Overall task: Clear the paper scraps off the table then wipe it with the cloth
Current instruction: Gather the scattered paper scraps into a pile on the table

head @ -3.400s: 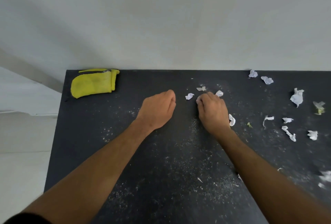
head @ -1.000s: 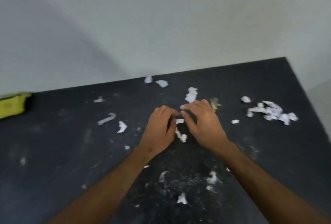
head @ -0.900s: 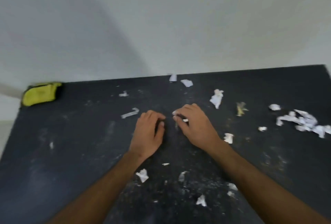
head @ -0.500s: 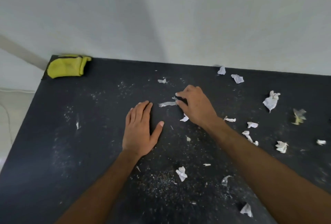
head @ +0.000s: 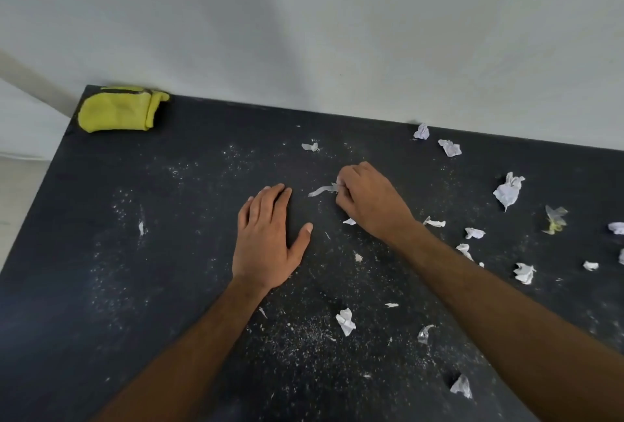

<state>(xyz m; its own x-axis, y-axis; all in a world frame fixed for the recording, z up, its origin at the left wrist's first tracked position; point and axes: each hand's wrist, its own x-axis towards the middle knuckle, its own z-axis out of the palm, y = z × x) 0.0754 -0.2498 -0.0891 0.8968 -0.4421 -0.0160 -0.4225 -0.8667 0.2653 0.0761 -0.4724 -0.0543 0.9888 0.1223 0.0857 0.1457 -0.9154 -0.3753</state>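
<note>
Right hand [head: 369, 200]: fingers pinch one end of a paper strip [head: 322, 190], probably to lift it away.
Left hand [head: 268, 239]: flat on the table [head: 169, 253], fingers spread, holding nothing.
Paper scraps [head: 508, 190]: scattered mostly right.
Cloth [head: 118, 109]: folded, far-left corner, waiting.

A plain indoor room is shown, though its kind cannot be told for sure; a bare home or utility corner is suggested. A dark, speckled table [head: 169, 286] is set against a blank, unadorned white wall [head: 337, 33]. A pale floor [head: 13, 192] is seen past the table's left edge. A folded yellow cloth [head: 116, 112] and scattered paper scraps [head: 508, 190] are laid on the table.
</note>
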